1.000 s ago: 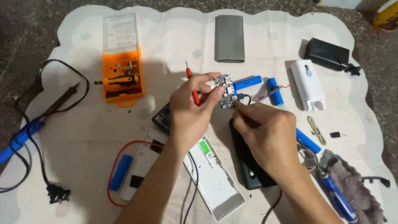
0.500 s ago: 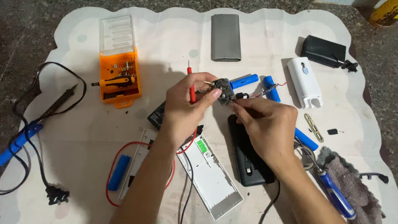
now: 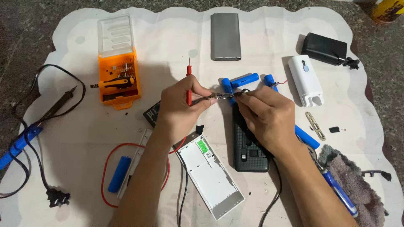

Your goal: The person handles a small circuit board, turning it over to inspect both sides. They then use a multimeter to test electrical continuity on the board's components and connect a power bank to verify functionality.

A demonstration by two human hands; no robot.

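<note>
L hand (image 3: 179, 105) pinches a red probe (image 3: 189, 89), upright, plus a small board (image 3: 215, 98) edge-on. R hand (image 3: 263, 113) grips the board's other end; it lies level btwn both grips.

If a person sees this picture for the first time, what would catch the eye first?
Probably the two hands meeting at the centre: the left hand grips a red probe and a small circuit board, which the right hand touches. Next, the orange screwdriver case at upper left and the blue battery cells behind the hands.

Blue cells (image 3: 246, 79): five. Orange bit case (image 3: 119, 80): one.
</note>
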